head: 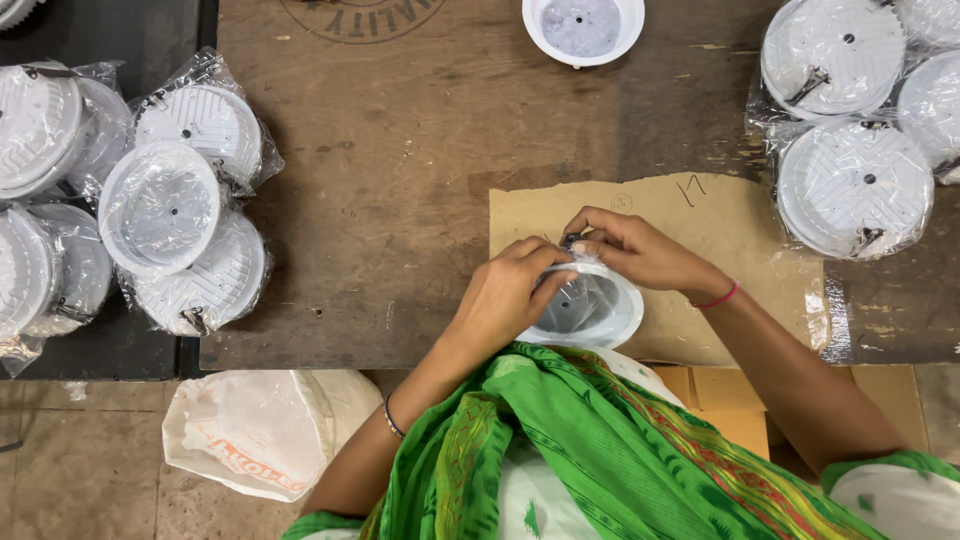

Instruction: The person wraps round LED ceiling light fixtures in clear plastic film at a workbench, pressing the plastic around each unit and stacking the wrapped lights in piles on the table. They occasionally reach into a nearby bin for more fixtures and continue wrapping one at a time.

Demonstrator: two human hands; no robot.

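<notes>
— What are the hands on right now?

— Both are on a round white plastic fixture housing (590, 310), a shallow bowl shape, tipped toward the person at the near edge of the brown wooden worktop (400, 200). The left hand (505, 295) wraps the housing's left rim, fingers curled shut on it. The right hand (630, 250) comes over the top rim, fingertips pinched together on a small dark part (571, 241) at the edge. The two hands touch there.

— Is the part a clip or a screw?

— Too small to tell from here.

— What's underneath?

— A flat sheet of tan cardboard (740, 230) lies under the hands and runs out past the right hand.

— And around them?

— Beyond the hands, at the far edge, sits an open white plastic bowl-shaped housing (584, 30), well apart. Further out from the right hand are round white ribbed discs in clear plastic bags (855, 185). Well out from the left hand there is another heap of bagged white discs (190, 230), partly on a darker surface. Below that, on the floor by the left elbow, rests a white woven sack (250, 425). A green patterned cloth (570, 450) drapes under the forearms.
</notes>
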